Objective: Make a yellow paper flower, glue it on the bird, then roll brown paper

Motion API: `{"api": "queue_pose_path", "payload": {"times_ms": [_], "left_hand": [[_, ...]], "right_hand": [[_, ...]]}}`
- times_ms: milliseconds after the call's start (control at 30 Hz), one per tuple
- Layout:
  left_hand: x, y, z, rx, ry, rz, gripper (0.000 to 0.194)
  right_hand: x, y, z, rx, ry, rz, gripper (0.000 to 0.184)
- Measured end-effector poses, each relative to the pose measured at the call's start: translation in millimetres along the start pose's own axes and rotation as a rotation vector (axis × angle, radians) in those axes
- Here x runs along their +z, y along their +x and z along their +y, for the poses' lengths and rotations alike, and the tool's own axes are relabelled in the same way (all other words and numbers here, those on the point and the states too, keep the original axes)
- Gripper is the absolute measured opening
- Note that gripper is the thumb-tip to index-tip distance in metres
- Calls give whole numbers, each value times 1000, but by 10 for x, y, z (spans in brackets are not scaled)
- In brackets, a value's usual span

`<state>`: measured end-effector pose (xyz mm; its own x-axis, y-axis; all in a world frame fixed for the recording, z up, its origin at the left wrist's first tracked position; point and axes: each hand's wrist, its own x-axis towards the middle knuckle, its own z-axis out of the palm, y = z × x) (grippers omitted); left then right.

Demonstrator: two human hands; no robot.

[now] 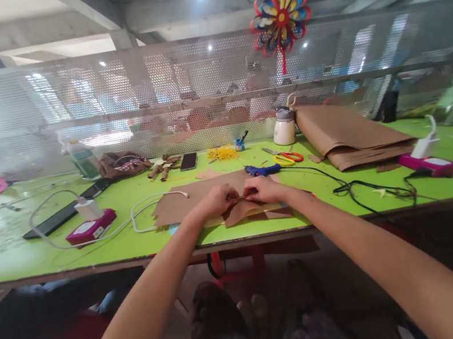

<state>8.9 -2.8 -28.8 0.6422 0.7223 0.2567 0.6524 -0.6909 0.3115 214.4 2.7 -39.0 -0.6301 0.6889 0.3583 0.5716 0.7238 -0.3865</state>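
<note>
My left hand [219, 199] and my right hand [265, 189] almost meet near the front of the green table. Between them they pinch the upper edge of a brown paper piece [240, 212], whose lower part spreads toward the table's front edge. Fingers of both hands are closed on that edge, and the fingertips hide part of it. Beneath lies a larger brown paper sheet [176, 205]. Just beyond my right hand rests a blue glue gun [264, 170] with a black cord. Scissors [287, 156] with yellow and red handles lie behind it.
A stack of brown paper [351, 134] stands at the back right beside a white jar [284, 126]. Magenta power sockets [92, 226] sit left and right. A white cable [139, 207] crosses the left side. A phone [188, 161] and yellow strips [222, 153] lie behind, before a perforated screen [193, 76].
</note>
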Motion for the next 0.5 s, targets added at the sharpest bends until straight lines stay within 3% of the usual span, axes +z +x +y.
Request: {"api": "queue_pose_path", "payload": {"times_ms": [300,500], "left_hand": [[-204,-94,41,-17,-247,-165,26],[-220,-106,55,-30,-185,-152,31]], "right_hand": [[-28,-34,61,0,-7,-37,9],[5,-16,-8,-56,-159,-3,10]]}}
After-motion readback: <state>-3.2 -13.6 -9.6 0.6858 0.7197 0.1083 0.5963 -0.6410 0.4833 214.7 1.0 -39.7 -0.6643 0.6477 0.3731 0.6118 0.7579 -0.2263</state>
